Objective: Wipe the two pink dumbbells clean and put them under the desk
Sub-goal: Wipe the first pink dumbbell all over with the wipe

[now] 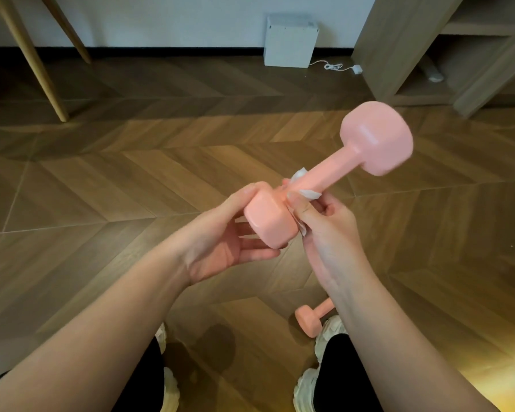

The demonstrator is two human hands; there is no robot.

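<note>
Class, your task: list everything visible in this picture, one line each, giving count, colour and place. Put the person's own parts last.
held dumbbell: one, pink, in mid-air, centre
floor dumbbell: one, pink, on the floor, bottom, right of centre
tissue: one, white, round the held dumbbell's handle
box: one, white, against the far wall
cable: one, white, floor, right of the box
wooden legs: two, light wood, top left
shelf unit: one, brown wood, top right
floor: brown herringbone wood
shoes: two, white, bottom
left hand: grips the held dumbbell's near head
right hand: pinches the tissue on the handle
</note>
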